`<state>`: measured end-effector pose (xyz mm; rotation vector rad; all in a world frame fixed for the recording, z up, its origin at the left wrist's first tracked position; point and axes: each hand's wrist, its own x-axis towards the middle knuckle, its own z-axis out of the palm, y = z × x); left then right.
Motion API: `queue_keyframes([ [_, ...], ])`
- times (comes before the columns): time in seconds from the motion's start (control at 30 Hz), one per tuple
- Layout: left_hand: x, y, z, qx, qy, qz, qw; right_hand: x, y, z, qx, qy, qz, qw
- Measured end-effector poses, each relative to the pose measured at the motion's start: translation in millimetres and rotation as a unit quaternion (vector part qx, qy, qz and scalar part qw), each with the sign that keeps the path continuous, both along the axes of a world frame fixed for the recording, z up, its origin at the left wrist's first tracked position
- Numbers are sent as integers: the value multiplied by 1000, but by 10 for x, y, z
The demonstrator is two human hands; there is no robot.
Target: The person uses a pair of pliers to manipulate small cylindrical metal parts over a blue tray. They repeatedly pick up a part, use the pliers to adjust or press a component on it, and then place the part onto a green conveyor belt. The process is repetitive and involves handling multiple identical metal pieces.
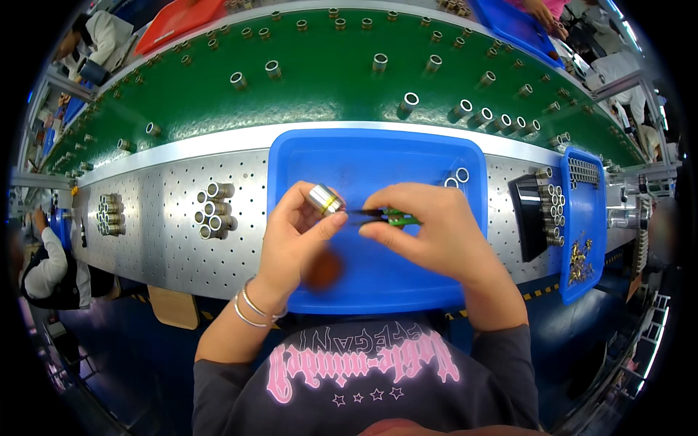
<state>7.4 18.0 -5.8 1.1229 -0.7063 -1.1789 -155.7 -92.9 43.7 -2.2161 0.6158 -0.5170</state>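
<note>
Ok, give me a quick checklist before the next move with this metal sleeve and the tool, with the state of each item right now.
1. Left hand grips the sleeve between its fingertips: ok.
2. Right hand holds the green-handled tool: ok.
3. Dark tool tip points at the sleeve's open end: ok; whether it is touching or inside, cannot tell.
4. Both hands are over the blue tray, so a dropped part would likely land in it: ok.
5. Spare rings lie in the tray's far right corner, apart from the hands: ok.
6. Sleeve's inside free of debris: cannot tell, hidden from this view.
</note>
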Motion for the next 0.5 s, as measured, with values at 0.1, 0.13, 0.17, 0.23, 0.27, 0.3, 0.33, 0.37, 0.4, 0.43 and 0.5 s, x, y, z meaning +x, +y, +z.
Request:
queue_keyframes([
  [0.1, 234, -268, 56, 51, -85, -62, 993, -104, -80, 84, -26, 59, 0, 998],
  [0.13, 302, -413, 54, 37, -134, -67, 988, -144, -135, 35, -34, 40, -28, 998],
  [0.17, 357, -591, 19, 3, -176, -61, 983, -201, -200, 23, -45, 22, -57, 997],
  [0.23, 473, -916, 8, -14, -309, -68, 949, -342, -353, 44, 3, 49, -100, 994],
  [0.27, 482, -1078, 24, -10, -397, -58, 916, -440, -458, 50, 43, 60, -124, 989],
  [0.3, 502, -1226, 42, -6, -482, -45, 875, -546, -573, 59, 84, 68, -149, 983],
  [0.33, 585, -1342, -66, -37, -554, -30, 831, -609, -690, 74, 97, 71, -163, 979],
  [0.37, 680, -1411, -167, -63, -622, -10, 780, -621, -817, 78, 113, 74, -172, 976],
  [0.4, 696, -1477, -202, -56, -660, -11, 749, -688, -974, 38, 131, 77, -181, 972],
  [0.43, 668, -1531, -218, -50, -696, -12, 716, -852, -1183, -118, 81, 9, -177, 981],
  [0.5, 573, -1521, -224, -33, -693, -24, 720, -1126, -1562, -271, 51, -18, -242, 969],
])
